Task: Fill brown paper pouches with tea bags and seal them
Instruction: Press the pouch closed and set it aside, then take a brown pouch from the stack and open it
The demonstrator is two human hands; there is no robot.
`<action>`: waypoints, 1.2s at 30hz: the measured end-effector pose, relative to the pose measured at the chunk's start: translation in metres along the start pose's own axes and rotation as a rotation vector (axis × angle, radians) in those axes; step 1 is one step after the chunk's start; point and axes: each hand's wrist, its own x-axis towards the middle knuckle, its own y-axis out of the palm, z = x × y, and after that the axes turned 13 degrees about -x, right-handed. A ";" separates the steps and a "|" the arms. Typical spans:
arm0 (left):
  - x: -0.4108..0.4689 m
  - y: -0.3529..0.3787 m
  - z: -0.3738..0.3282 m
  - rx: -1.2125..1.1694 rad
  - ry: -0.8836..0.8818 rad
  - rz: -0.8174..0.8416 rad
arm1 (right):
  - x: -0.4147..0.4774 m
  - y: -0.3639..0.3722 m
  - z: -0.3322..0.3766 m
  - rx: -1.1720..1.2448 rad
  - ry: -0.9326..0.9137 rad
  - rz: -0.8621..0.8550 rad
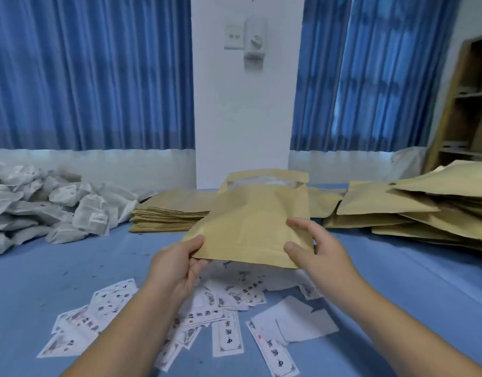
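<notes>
Left hand (pixel 177 265) pinches the near left corner of the brown kraft paper pouch (pixel 250 221), thumb on top, fingers curled under. Right hand (pixel 313 246) grips the near right corner the same way, thumb on the front face, fingers round the side edge. Between them I've got the pouch up off the blue table (pixel 44 281), tilted, bottom edge toward me and mouth on the far side. The mouth gapes and white tea bags (pixel 261 183) show inside, so I judge filling is done for this one and sealing isn't. Whether the top has a zip strip I can't tell. Next move, as I read it: settle the contents toward the bottom, then shift both grips up to the mouth and press the lips flat together along the whole width. Holding only the bottom corners won't close it, and a bag caught in the lip would spoil the seal. Beyond the pouch, a stack of flat empty brown pouches (pixel 169 213) lies on the table. Left of that is a loose heap of white tea bags (pixel 57 202). Far right, a spread of bulging brown pouches (pixel 414 208), probably the finished ones. Under my arms, scattered white printed paper labels (pixel 226 336).
</notes>
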 end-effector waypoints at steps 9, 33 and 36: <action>0.031 0.105 0.096 0.255 -0.152 0.188 | 0.023 -0.097 -0.053 0.118 0.091 -0.164; 0.072 0.127 0.094 0.104 -0.264 0.294 | 0.135 -0.082 -0.121 0.419 0.672 -0.666; 0.068 0.108 0.074 0.094 -0.254 0.273 | 0.127 -0.065 -0.113 0.325 0.685 -0.625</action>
